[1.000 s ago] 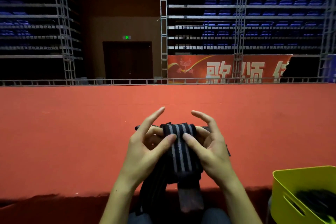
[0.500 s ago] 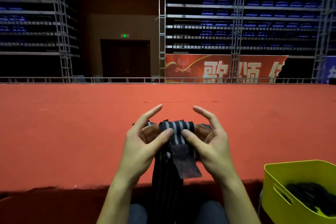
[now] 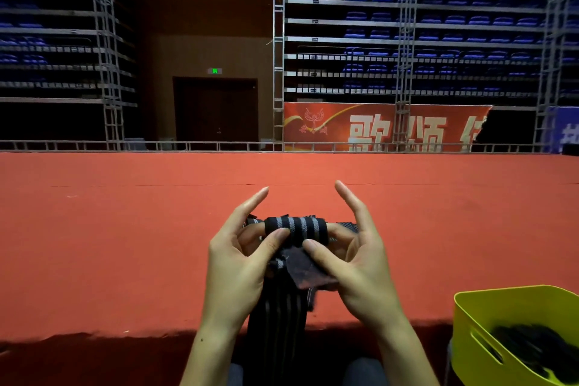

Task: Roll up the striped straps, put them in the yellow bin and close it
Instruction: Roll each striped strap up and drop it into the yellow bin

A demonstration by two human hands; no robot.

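Above the red stage edge, left hand (image 3: 238,269) and right hand (image 3: 360,266) pinch the striped strap (image 3: 296,229), index fingers (image 3: 250,207) extended.

Since a second ago I see the striped strap (image 3: 296,229) wound tighter, its dark end patch (image 3: 308,269) drawn up from the hanging tail to between both thumbs.

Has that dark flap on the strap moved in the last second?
Yes. The flap has come up, judged against the stage edge: it hung below that edge before and now lies above it, under both thumbs.
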